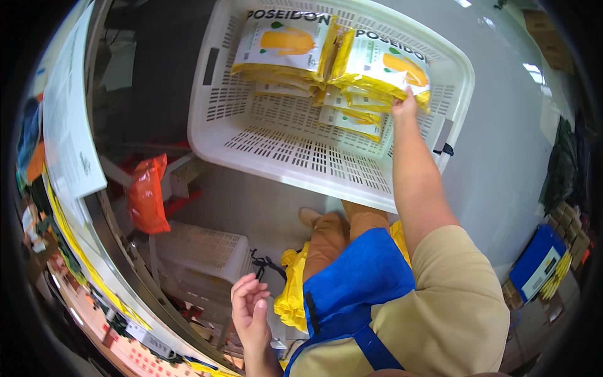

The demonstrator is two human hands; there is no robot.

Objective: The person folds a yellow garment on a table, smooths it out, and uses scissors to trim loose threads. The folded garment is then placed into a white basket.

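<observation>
My right hand [405, 105] reaches into a white slatted plastic basket [282, 164]. Its thumb lies on top of a flat yellow-and-white plastic packet [370, 60], pinching the near right corner; the other fingers are mostly hidden. An orange shape with a green leaf is printed on this packet, which tops the right-hand stack. Beside it on the left, a similar packet [286, 41] tops another stack. More packets [352, 120] show underneath, somewhat fanned out. My left hand [250, 309] is held low, outside the basket, with loosely bent fingers and nothing in it.
A worktable edge [135, 276] with papers runs down the left side. An orange-red plastic bag [148, 195] hangs beside it, above a lower, pale crate [201, 251]. Yellow sheeting [292, 292] lies by my legs. On the right are a blue box [537, 261] and stacked cartons.
</observation>
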